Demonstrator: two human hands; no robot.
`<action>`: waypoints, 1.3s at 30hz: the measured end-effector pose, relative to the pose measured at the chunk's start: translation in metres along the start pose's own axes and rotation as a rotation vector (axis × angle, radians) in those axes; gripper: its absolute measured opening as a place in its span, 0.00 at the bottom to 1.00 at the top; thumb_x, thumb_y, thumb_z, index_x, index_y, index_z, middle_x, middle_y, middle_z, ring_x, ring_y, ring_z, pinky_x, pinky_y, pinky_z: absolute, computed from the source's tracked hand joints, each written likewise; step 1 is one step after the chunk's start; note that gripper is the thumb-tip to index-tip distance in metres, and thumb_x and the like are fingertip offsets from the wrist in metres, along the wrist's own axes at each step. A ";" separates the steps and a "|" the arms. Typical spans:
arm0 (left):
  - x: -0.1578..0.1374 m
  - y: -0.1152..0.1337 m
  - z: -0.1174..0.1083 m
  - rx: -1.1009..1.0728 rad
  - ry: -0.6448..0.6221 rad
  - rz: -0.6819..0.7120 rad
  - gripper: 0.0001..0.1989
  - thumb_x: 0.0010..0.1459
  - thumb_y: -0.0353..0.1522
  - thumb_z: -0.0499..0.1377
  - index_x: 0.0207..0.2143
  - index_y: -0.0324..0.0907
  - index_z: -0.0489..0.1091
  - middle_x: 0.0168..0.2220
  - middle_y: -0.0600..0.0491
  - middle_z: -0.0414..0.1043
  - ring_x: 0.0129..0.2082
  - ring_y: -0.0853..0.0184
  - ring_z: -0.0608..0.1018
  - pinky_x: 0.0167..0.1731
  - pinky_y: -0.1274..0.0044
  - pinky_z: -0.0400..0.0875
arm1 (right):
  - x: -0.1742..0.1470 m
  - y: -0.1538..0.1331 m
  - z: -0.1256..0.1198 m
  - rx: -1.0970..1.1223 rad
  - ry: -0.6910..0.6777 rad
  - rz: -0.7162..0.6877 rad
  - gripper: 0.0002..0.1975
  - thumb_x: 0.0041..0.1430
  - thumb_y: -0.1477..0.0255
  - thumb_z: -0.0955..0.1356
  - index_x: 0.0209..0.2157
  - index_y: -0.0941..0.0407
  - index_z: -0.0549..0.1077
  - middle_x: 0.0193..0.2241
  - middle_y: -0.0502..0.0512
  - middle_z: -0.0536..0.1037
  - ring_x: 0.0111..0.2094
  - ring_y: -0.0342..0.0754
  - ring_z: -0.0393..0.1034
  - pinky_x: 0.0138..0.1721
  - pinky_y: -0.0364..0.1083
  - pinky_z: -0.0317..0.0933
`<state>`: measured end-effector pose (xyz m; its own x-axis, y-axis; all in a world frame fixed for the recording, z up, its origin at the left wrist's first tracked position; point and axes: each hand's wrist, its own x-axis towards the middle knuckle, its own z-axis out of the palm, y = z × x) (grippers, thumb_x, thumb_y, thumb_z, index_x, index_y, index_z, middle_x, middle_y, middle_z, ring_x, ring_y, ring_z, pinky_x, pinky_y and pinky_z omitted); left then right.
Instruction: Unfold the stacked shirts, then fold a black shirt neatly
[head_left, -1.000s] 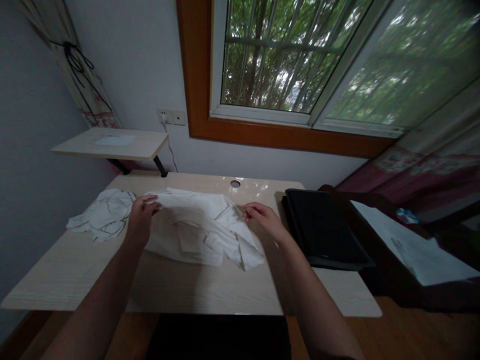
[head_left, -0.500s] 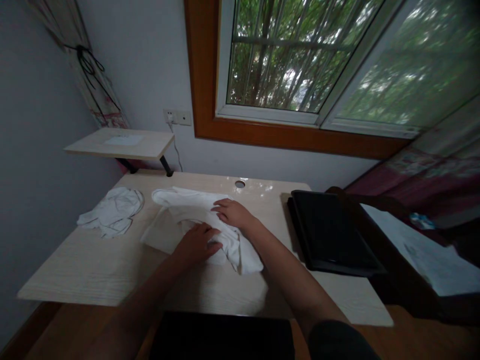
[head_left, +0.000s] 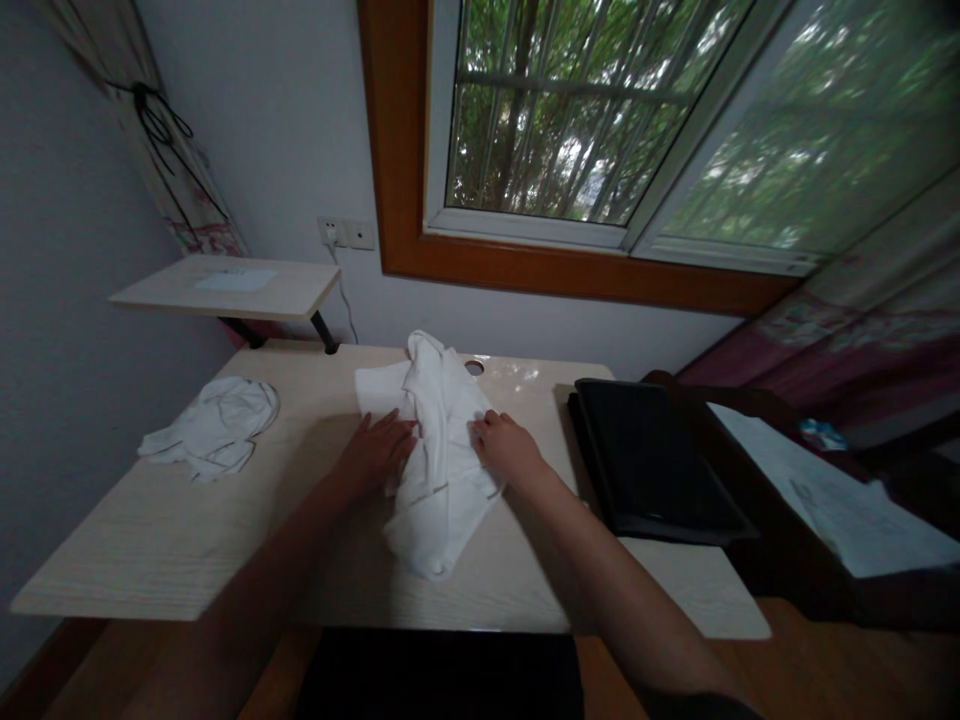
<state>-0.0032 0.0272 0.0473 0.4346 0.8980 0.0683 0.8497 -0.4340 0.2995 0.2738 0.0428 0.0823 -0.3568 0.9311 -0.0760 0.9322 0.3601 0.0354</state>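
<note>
A crumpled white garment [head_left: 442, 470] lies lengthwise on the pale wooden desk [head_left: 247, 560], its upper end near the back and a narrow end pointing towards me. My left hand [head_left: 375, 448] is at its left side, fingers bent over the fabric and thumb turned inward. On the opposite side my right hand [head_left: 511, 450] has its fingers curled on the cloth's edge. Both hands appear to pinch the fabric, though folds partly hide the fingertips. A second white cloth [head_left: 217, 425] with dark edging lies bunched at the desk's left.
A black laptop-like slab [head_left: 652, 460] rests at the desk's right side. A small raised shelf [head_left: 300, 285] with a paper sheet stands at the back left. Behind the desk are a wall socket [head_left: 345, 233] and a window. More paper [head_left: 832, 490] lies on dark furniture at right.
The garment has been turned from lying crosswise to lengthwise and bunched narrower. My right hand has moved right and slightly down; my left hand has shifted slightly left and up.
</note>
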 end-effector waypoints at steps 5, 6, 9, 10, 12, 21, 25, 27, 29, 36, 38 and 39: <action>0.018 -0.006 -0.013 0.017 -0.070 0.001 0.25 0.73 0.44 0.39 0.60 0.48 0.66 0.65 0.49 0.66 0.71 0.55 0.55 0.66 0.47 0.46 | -0.036 -0.025 -0.004 -0.014 -0.162 0.003 0.15 0.67 0.71 0.62 0.40 0.61 0.80 0.38 0.67 0.81 0.40 0.57 0.78 0.40 0.49 0.68; 0.020 -0.006 -0.015 0.025 -0.089 0.017 0.25 0.73 0.44 0.39 0.60 0.48 0.66 0.65 0.50 0.66 0.71 0.55 0.55 0.66 0.47 0.47 | -0.041 -0.030 -0.003 -0.003 -0.175 -0.025 0.15 0.67 0.69 0.63 0.39 0.60 0.81 0.38 0.67 0.81 0.40 0.58 0.78 0.40 0.49 0.68; 0.018 -0.005 -0.024 0.052 -0.081 0.032 0.23 0.71 0.45 0.43 0.60 0.48 0.65 0.64 0.49 0.67 0.70 0.55 0.58 0.65 0.51 0.53 | -0.051 -0.039 -0.001 0.080 -0.186 -0.114 0.13 0.66 0.63 0.66 0.39 0.56 0.80 0.38 0.63 0.82 0.40 0.56 0.78 0.39 0.47 0.67; 0.015 -0.004 -0.028 0.069 -0.046 0.029 0.23 0.70 0.46 0.45 0.60 0.48 0.65 0.64 0.48 0.67 0.69 0.55 0.60 0.65 0.53 0.54 | -0.053 -0.040 0.001 0.117 -0.186 -0.134 0.13 0.65 0.61 0.67 0.39 0.55 0.79 0.38 0.60 0.82 0.40 0.55 0.78 0.38 0.46 0.66; 0.004 0.004 -0.036 0.117 0.052 0.045 0.22 0.68 0.44 0.51 0.59 0.45 0.65 0.62 0.46 0.68 0.66 0.55 0.64 0.65 0.57 0.57 | -0.052 -0.038 0.003 0.183 -0.167 -0.128 0.12 0.65 0.61 0.67 0.43 0.52 0.77 0.39 0.56 0.83 0.40 0.53 0.78 0.38 0.45 0.65; -0.066 0.081 -0.026 0.153 -0.053 0.239 0.17 0.58 0.41 0.64 0.48 0.46 0.72 0.46 0.47 0.72 0.49 0.55 0.72 0.48 0.64 0.67 | -0.020 -0.018 0.011 0.092 0.004 0.055 0.13 0.70 0.64 0.62 0.47 0.51 0.75 0.41 0.57 0.82 0.41 0.52 0.78 0.40 0.45 0.64; -0.075 0.080 -0.015 0.157 -0.111 0.183 0.24 0.56 0.37 0.65 0.55 0.48 0.69 0.50 0.47 0.72 0.50 0.55 0.72 0.50 0.64 0.66 | -0.008 -0.003 0.013 0.221 0.124 0.197 0.14 0.69 0.65 0.62 0.47 0.53 0.76 0.33 0.59 0.82 0.35 0.52 0.78 0.37 0.44 0.64; -0.076 0.072 -0.017 0.164 -0.160 0.153 0.17 0.57 0.32 0.62 0.50 0.47 0.71 0.46 0.48 0.74 0.48 0.56 0.75 0.49 0.64 0.67 | -0.005 0.010 0.010 0.409 0.219 0.289 0.16 0.69 0.65 0.61 0.49 0.54 0.76 0.26 0.55 0.80 0.29 0.49 0.77 0.34 0.43 0.64; -0.075 0.062 -0.021 0.166 -0.212 0.130 0.11 0.58 0.28 0.59 0.44 0.45 0.73 0.42 0.49 0.76 0.43 0.58 0.77 0.46 0.65 0.68 | -0.005 0.026 0.005 0.608 0.315 0.349 0.19 0.70 0.63 0.58 0.50 0.55 0.74 0.23 0.52 0.78 0.22 0.46 0.73 0.28 0.41 0.63; -0.077 0.021 -0.042 0.229 -0.195 -0.058 0.12 0.63 0.34 0.54 0.45 0.46 0.74 0.36 0.47 0.80 0.35 0.57 0.81 0.36 0.70 0.70 | -0.007 0.068 -0.015 1.360 0.842 0.445 0.14 0.59 0.61 0.62 0.43 0.54 0.67 0.27 0.48 0.76 0.17 0.43 0.67 0.20 0.41 0.61; -0.081 0.010 -0.056 0.269 -0.153 -0.125 0.12 0.64 0.34 0.52 0.42 0.46 0.74 0.35 0.47 0.80 0.34 0.57 0.81 0.34 0.70 0.69 | -0.009 0.073 -0.018 1.454 0.973 0.428 0.11 0.57 0.63 0.62 0.39 0.53 0.66 0.23 0.44 0.72 0.18 0.42 0.66 0.21 0.41 0.61; -0.083 0.004 -0.063 0.296 -0.137 -0.160 0.11 0.65 0.35 0.51 0.40 0.46 0.74 0.34 0.47 0.79 0.34 0.57 0.81 0.33 0.71 0.68 | -0.010 0.075 -0.019 1.483 1.031 0.416 0.08 0.57 0.64 0.62 0.36 0.53 0.66 0.21 0.43 0.70 0.18 0.42 0.65 0.22 0.40 0.60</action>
<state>-0.0546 -0.0444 0.1032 0.3082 0.9469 -0.0917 0.9511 -0.3089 0.0065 0.3460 0.0615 0.1048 0.5203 0.8031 0.2903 0.0391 0.3172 -0.9476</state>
